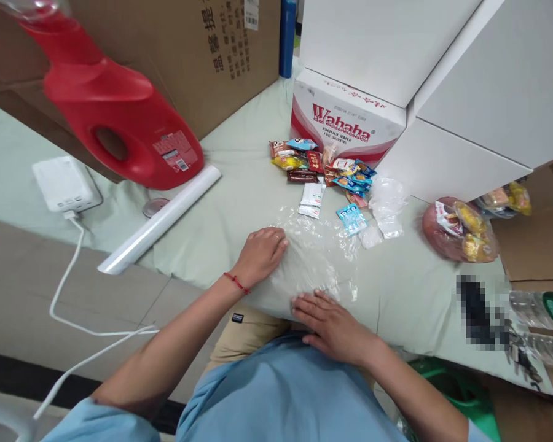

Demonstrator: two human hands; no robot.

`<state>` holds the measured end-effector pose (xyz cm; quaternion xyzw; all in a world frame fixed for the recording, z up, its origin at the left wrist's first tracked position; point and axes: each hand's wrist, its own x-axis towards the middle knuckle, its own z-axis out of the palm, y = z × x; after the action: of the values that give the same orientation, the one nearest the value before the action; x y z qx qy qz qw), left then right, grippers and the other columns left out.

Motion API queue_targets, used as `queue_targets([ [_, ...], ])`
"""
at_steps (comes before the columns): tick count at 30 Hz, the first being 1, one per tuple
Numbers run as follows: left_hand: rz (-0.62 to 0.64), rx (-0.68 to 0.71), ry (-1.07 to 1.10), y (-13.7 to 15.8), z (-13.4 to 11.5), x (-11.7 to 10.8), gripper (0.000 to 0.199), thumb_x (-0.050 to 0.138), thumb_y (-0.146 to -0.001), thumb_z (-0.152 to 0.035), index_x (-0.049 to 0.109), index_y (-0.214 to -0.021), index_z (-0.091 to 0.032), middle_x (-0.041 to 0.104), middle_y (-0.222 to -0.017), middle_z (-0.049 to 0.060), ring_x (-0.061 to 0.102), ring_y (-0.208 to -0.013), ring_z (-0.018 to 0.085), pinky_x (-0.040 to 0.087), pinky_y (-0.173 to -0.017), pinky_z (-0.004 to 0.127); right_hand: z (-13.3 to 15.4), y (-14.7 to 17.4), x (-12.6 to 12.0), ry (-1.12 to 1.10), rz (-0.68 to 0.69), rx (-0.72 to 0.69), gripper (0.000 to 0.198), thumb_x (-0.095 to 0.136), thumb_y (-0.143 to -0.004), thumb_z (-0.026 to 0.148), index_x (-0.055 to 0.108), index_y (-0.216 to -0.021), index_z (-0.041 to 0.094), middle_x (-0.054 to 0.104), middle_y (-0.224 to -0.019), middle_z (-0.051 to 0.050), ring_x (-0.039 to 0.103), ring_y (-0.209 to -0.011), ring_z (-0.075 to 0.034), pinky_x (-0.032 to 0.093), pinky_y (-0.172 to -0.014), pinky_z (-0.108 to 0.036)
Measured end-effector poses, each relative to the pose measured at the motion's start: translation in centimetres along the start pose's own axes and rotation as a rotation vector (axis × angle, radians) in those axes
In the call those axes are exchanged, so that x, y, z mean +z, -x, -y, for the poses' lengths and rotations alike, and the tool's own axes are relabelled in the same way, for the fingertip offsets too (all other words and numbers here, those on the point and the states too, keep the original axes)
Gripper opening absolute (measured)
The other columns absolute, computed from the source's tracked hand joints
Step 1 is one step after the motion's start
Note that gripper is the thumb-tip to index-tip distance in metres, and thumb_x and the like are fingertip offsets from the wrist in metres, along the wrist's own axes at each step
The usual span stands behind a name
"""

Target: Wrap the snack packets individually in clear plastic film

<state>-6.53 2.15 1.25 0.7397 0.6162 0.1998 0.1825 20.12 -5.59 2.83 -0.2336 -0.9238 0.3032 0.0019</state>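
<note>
A clear, crinkled plastic sheet or bag [309,261] lies spread flat on the pale green cloth in front of me. My left hand [262,250], with a red cord bracelet at the wrist, rests on its left edge, fingers laid down and slightly bent. Along the near edge, my right hand [325,319] lies flat with its fingers stretched out. Neither hand grips anything I can see. Just beyond the plastic are a blue packet [351,219], white sachets [311,199] and a pile of small wrapped snacks [334,169]. Crumpled clear plastic [387,205] sits to their right.
A red detergent bottle [133,116], a white roll [161,220] and a white power bank [67,184] with its cable are on the left. Behind the snacks stands a Wahaha carton [348,116] by white cabinets. Bagged food [458,230] and plastic bottles [541,310] lie right.
</note>
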Motion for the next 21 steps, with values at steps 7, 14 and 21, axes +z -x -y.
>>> queue_targets([
  [7, -0.018, 0.055, -0.167, 3.3, 0.5, 1.1, 0.052, 0.043, -0.104, -0.043, 0.055, -0.146, -0.016, 0.049, -0.161, 0.016, 0.043, -0.151, 0.032, 0.027, -0.125, 0.059, -1.1, 3.7, -7.2, -0.504, 0.051, 0.051, 0.032, 0.059, -0.103, 0.037, 0.072, -0.128, 0.023, 0.076, -0.127, -0.008, 0.069, -0.123, -0.021, 0.054, -0.107, -0.038],
  [14, 0.0, 0.163, -0.204, 6.2, 0.3, 1.4, 0.079, 0.045, -0.099, -0.064, 0.033, -0.163, -0.018, 0.035, -0.169, 0.016, 0.035, -0.156, 0.033, 0.004, -0.13, 0.061, -9.1, -10.3, -15.9, 0.095, -0.35, 0.356, 0.035, 0.052, -0.102, 0.033, 0.072, -0.126, 0.018, 0.074, -0.121, -0.014, 0.073, -0.094, -0.026, 0.059, -0.088, -0.042],
  [21, 0.03, 0.185, -0.166, 6.2, 0.5, 0.7, 0.064, 0.045, -0.101, -0.052, 0.045, -0.157, -0.02, 0.041, -0.167, 0.012, 0.039, -0.154, 0.029, 0.0, -0.131, 0.06, -12.8, -27.6, -18.6, 0.454, -0.436, 0.389, 0.047, 0.047, -0.098, 0.02, 0.06, -0.143, 0.02, 0.052, -0.156, -0.015, 0.065, -0.121, -0.036, 0.053, -0.099, -0.052],
])
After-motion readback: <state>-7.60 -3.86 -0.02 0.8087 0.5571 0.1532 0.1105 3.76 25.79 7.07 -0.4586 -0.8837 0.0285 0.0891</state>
